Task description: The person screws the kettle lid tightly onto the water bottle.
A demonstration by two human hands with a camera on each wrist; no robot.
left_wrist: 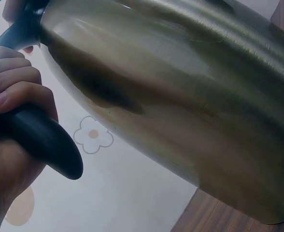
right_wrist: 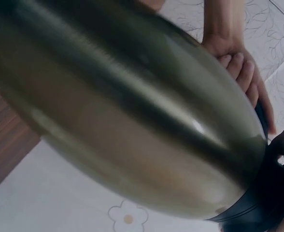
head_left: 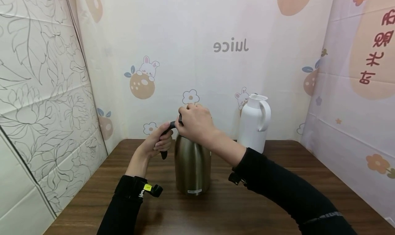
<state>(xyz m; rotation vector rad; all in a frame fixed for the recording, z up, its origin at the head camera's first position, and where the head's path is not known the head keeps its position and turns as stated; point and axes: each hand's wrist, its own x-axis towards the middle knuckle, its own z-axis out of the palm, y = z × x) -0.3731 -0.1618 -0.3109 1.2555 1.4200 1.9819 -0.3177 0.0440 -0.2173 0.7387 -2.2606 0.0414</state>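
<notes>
A bronze metal thermos jug [head_left: 192, 166] stands upright on the wooden table. My left hand [head_left: 156, 141] grips its curved black handle [left_wrist: 50, 145] on the left, fingers wrapped round and the lower handle tip sticking out below. Over the top, my right hand [head_left: 195, 123] holds the lid with bent fingers, hiding most of it in the head view. The black collar [right_wrist: 250, 200] at the jug's neck shows in the right wrist view, with the right fingers at the frame's edge.
Behind and to the right stands a white jug [head_left: 251, 127] with a side handle, partly behind my right forearm. Printed cloth [head_left: 191, 57] walls in the brown wooden table [head_left: 216, 211] at the back and sides.
</notes>
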